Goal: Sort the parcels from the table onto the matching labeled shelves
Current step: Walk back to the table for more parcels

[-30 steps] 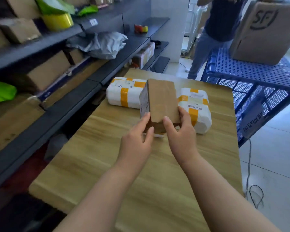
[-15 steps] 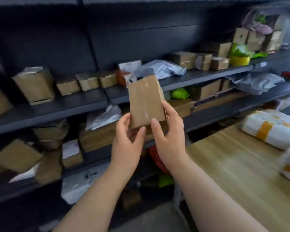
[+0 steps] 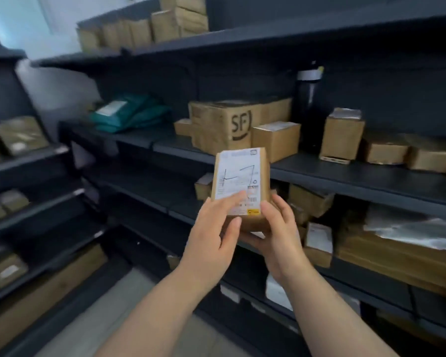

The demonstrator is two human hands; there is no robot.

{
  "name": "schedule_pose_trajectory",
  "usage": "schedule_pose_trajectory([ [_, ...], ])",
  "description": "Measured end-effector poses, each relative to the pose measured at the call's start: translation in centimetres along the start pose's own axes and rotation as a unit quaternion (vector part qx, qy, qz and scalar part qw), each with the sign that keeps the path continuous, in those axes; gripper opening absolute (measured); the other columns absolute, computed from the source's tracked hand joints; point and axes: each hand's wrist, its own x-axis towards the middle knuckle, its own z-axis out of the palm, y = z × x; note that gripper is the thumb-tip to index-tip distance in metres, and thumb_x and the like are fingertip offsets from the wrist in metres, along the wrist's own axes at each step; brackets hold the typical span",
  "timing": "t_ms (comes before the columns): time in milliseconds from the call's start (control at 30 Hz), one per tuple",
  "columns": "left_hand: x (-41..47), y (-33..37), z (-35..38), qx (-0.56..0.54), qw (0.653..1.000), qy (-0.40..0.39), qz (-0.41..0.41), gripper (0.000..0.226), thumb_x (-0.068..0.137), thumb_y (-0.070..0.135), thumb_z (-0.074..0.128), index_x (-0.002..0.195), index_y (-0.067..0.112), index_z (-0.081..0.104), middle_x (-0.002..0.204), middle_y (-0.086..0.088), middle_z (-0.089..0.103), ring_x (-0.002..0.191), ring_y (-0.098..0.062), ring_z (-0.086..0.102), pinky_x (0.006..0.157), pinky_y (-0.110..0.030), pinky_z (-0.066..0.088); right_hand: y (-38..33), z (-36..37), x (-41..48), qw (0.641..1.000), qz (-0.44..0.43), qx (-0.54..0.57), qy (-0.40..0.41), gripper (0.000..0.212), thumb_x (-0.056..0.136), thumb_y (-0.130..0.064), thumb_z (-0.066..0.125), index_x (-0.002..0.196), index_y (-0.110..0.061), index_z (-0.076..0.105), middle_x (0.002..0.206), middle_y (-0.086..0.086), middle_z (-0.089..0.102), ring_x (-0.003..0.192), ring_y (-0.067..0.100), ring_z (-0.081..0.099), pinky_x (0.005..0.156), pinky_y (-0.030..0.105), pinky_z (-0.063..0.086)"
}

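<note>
Dark shelves [image 3: 358,176] of cardboard boxes [image 3: 222,124] fill the background; the parcel [image 3: 242,186] stands upright in the air before them, label [image 3: 236,171] toward the camera. Its lower end sits between the left hand [image 3: 211,240], which pinches the front, and the right hand [image 3: 278,235], which cups the corner.

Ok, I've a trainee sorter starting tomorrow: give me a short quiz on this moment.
1. True or false: the left hand and right hand both hold the small cardboard parcel.
2. What on it faces the camera? A plain cardboard; B white shipping label; C green plastic.
3. Fill in: the large cardboard box on the shelf behind reads ___.
Key: 1 true; 2 B; 3 SF.
</note>
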Motion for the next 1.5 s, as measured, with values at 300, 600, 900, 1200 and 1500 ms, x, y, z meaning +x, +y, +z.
schedule_pose_trajectory([
  [300,2.9,-6.3,-8.0,-0.242,0.915,0.125,-0.299,0.09,0.064,0.05,0.079,0.139,0.044,0.03,0.131,0.018,0.055,0.123,-0.007,0.052,0.106,-0.038,0.04,4.2,8.7,8.6,0.959,0.105,-0.003,-0.263,0.073,0.077,-0.048,0.061,0.141,-0.023,0.036,0.128,0.007,0.061,0.121,0.028,0.055,0.093,0.056,0.048],
  [600,-0.5,-10.6,-15.0,-0.135,0.898,0.28,-0.312,0.08,0.075,0.044,0.071,0.142,0.042,0.028,0.128,0.017,0.059,0.117,-0.003,0.056,0.1,-0.035,0.046,11.3,18.8,11.2,0.903,0.135,-0.118,-0.389,0.054,0.083,-0.046,0.051,0.133,-0.026,0.048,0.119,-0.003,0.067,0.111,0.015,0.063,0.1,0.045,0.046],
  [900,-9.6,-15.4,-26.1,-0.047,0.815,0.423,-0.394,0.094,0.061,0.061,0.07,0.142,0.041,0.028,0.132,0.016,0.054,0.117,0.0,0.053,0.098,-0.028,0.045,22.3,31.0,5.9,0.855,0.235,-0.126,-0.445,0.032,0.096,-0.03,0.046,0.126,-0.023,0.056,0.113,-0.004,0.07,0.105,0.013,0.065,0.092,0.038,0.052],
  [1200,-14.6,-21.7,-38.0,0.029,0.81,0.383,-0.443,0.066,0.087,0.046,0.058,0.145,0.036,0.028,0.141,0.011,0.029,0.118,-0.003,0.039,0.091,-0.022,0.033,30.8,41.5,1.9,0.874,0.247,-0.146,-0.392,0.037,0.094,-0.036,0.051,0.13,-0.028,0.046,0.113,-0.009,0.066,0.106,0.01,0.061,0.095,0.035,0.05],
  [1500,-16.0,-27.4,-42.1,-0.018,0.821,0.352,-0.449,0.069,0.085,0.046,0.061,0.144,0.034,0.028,0.139,0.009,0.045,0.122,-0.005,0.047,0.086,-0.01,0.044,36.0,45.6,3.4,0.89,0.231,-0.181,-0.349,0.034,0.091,-0.038,0.056,0.123,-0.029,0.051,0.114,-0.007,0.067,0.11,0.014,0.06,0.102,0.045,0.044],
])
